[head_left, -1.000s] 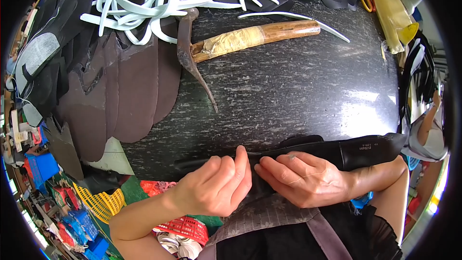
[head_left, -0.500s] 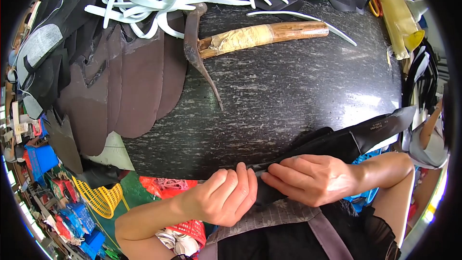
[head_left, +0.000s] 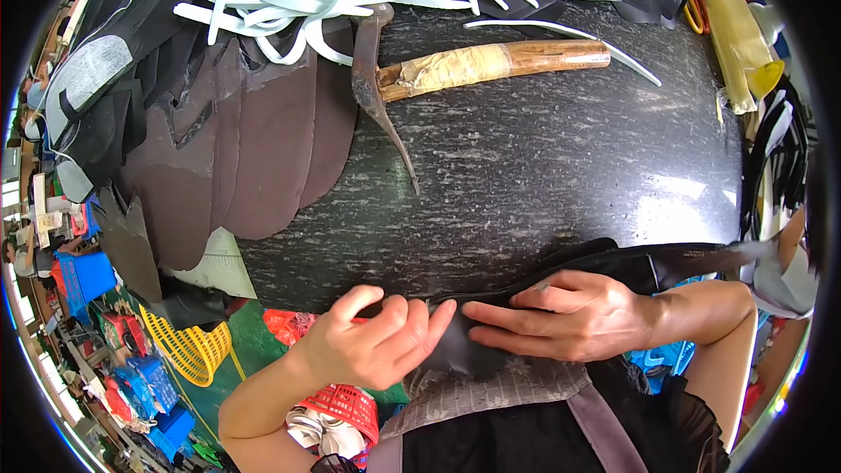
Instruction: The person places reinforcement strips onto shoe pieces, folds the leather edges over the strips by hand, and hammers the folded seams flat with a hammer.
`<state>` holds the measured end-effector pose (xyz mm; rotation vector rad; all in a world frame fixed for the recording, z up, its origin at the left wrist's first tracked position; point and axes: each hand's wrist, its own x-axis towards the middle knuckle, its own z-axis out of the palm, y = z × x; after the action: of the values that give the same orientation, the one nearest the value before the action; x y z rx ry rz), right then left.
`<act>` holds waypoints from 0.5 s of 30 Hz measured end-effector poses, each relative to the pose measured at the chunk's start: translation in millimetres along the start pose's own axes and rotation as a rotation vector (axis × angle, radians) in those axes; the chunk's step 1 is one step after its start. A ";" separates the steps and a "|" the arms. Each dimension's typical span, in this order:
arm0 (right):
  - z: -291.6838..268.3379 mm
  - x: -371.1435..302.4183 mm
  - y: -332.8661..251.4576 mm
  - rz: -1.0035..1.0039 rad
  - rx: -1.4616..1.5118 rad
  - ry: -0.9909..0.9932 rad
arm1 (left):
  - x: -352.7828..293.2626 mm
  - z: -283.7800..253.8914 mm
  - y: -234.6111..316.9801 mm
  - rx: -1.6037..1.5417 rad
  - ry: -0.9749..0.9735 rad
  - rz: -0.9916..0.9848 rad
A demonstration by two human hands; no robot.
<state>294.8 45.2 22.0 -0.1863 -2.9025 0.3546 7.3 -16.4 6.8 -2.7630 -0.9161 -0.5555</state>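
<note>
A long black leather piece lies along the near edge of the table, its far end reaching out past the right side. My left hand is closed on the piece's edge at the table rim, fingers curled. Close beside it, my right hand pinches the same piece, with a loose part of it hanging down between the two hands over my apron. The fingertips partly hide the gripped edge. Farther off on the table rests a hammer with a tape-wrapped wooden handle and a long, pointed metal head.
Pale blue strips are heaped at the back, and a single strip lies behind the hammer. Overlapping dark brown pieces cover the table's left. A yellow basket and a red basket stand below the table's edge.
My left hand has shifted left along the leather edge, with its forefinger raised, and the gap between my hands has widened. The leather's right end has swung lower. The whole view has shifted slightly.
</note>
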 end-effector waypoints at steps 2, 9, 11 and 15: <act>-5.0 9.0 -2.4 0.008 -0.006 -0.135 | -1.8 -5.7 1.8 -0.052 -0.066 -0.083; -3.5 7.8 -3.4 0.007 -0.039 -0.143 | -16.2 -10.4 6.1 0.037 0.012 -0.206; -5.6 8.4 -1.9 0.001 0.041 -0.151 | -13.9 -10.0 9.1 -0.008 0.006 -0.209; -3.2 7.5 -5.6 0.011 0.008 -0.147 | -12.8 -12.6 14.8 0.092 -0.068 -0.006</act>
<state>287.6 41.7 27.9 -0.1826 -3.0455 0.3978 3.1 -38.6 12.4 -2.7121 -0.9403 -0.4114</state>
